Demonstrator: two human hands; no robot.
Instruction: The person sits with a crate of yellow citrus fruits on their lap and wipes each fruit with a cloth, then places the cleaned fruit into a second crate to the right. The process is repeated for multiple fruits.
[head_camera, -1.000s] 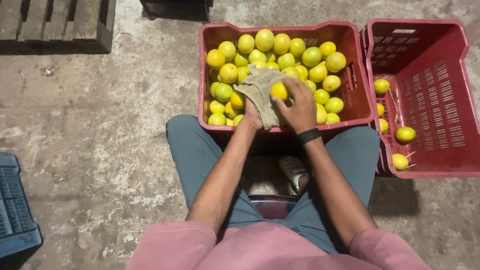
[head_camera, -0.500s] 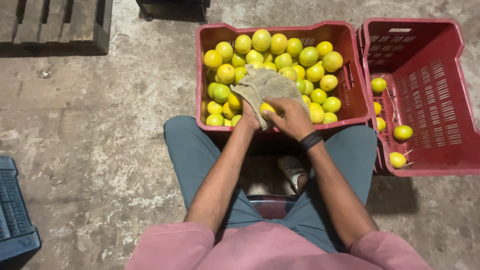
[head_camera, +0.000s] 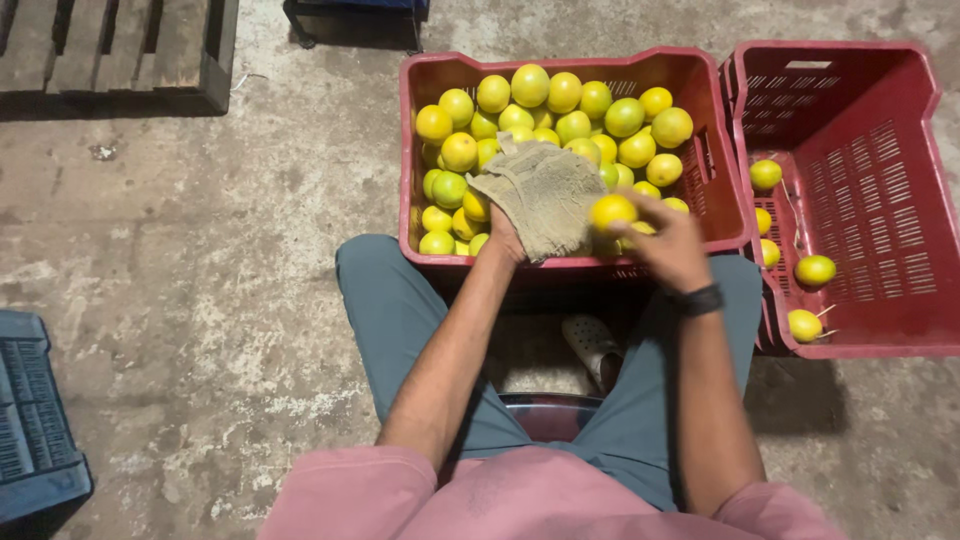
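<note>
My left hand (head_camera: 505, 238) grips a grey-green cloth (head_camera: 545, 192) that drapes over the front of a red crate (head_camera: 425, 75) full of yellow and green citrus fruit. Just right of the cloth, my right hand (head_camera: 668, 240) holds one yellow fruit (head_camera: 612, 211) in its fingertips, above the crate's near rim. A dark band sits on my right wrist. A second red crate (head_camera: 905, 130) stands to the right, with only a few fruits (head_camera: 815, 270) along its left side.
I sit on a low stool (head_camera: 550, 415) with legs apart on a rough concrete floor. A wooden pallet (head_camera: 120, 45) lies at the top left, a dark blue crate (head_camera: 35, 420) at the left edge, and a sandal (head_camera: 592, 348) between my legs.
My right hand has moved the fruit off the cloth and slightly to the right. The left hand still holds the cloth in about the same place.
</note>
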